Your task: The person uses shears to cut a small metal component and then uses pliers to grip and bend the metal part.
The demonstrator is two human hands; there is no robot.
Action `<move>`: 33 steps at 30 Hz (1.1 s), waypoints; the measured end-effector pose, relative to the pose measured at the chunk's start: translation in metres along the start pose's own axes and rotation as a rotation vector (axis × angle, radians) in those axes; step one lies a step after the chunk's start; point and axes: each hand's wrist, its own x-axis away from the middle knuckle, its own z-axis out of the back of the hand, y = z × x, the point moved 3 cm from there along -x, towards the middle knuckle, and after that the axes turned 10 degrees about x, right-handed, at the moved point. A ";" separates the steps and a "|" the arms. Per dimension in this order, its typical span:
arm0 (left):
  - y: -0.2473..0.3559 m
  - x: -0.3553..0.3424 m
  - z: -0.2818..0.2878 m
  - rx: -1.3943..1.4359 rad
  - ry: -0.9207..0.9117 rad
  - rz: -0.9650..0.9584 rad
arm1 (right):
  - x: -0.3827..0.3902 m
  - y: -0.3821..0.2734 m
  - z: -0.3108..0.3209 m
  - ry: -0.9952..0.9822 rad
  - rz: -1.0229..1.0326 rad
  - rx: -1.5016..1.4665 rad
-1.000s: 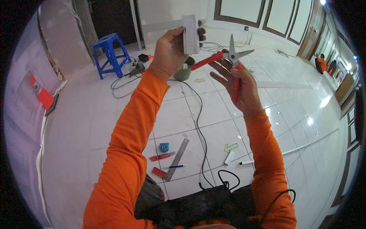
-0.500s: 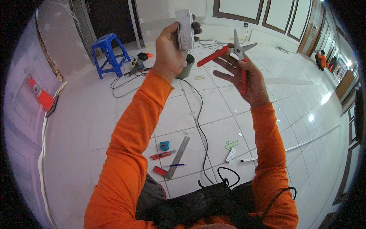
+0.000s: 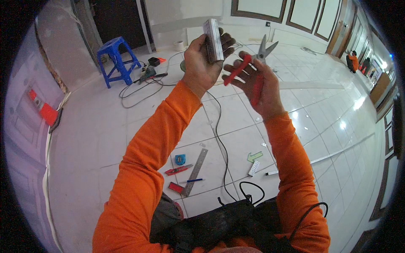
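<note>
My left hand [image 3: 198, 63] is closed round a short, whitish-silver rectangular piece with long ridges [image 3: 214, 40]; its exact kind is unclear. The fingers wrap behind it and the thumb lies along its near side. Just right of it, my right hand [image 3: 266, 90] holds red-handled shears [image 3: 260, 55], blades apart and pointing up and away. The handles lie across the palm and fingers. A gap separates the blades from the ridged piece. Below my arms, a blue tape measure [image 3: 180, 159], a red utility knife [image 3: 178, 170], a try square [image 3: 197, 169] and a blue pen [image 3: 194, 180] lie on the floor.
A blue stool [image 3: 118, 61] stands far left, near a corded power tool [image 3: 147, 74]. A black cable [image 3: 219, 135] crosses the tiles [image 3: 139, 122]. A red-and-white cone [image 3: 44, 107] leans left. Another person [image 3: 352, 62] is far right. A green arrow-shaped piece [image 3: 255, 157] lies near my right forearm.
My left hand has moved right and slightly down, tilting the ridged piece. My right hand has shifted left with the shears, bringing both hands closer together. The blades stay apart.
</note>
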 end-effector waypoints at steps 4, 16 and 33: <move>0.028 -0.002 0.003 -0.141 -0.207 -0.042 | 0.012 -0.001 0.007 0.043 -0.072 0.289; 0.093 -0.002 -0.007 -0.577 -0.101 -0.219 | 0.028 0.033 -0.026 -0.069 -0.271 0.710; 0.067 0.016 -0.036 -0.820 -0.131 -0.170 | 0.023 0.018 -0.028 -0.018 -0.108 0.772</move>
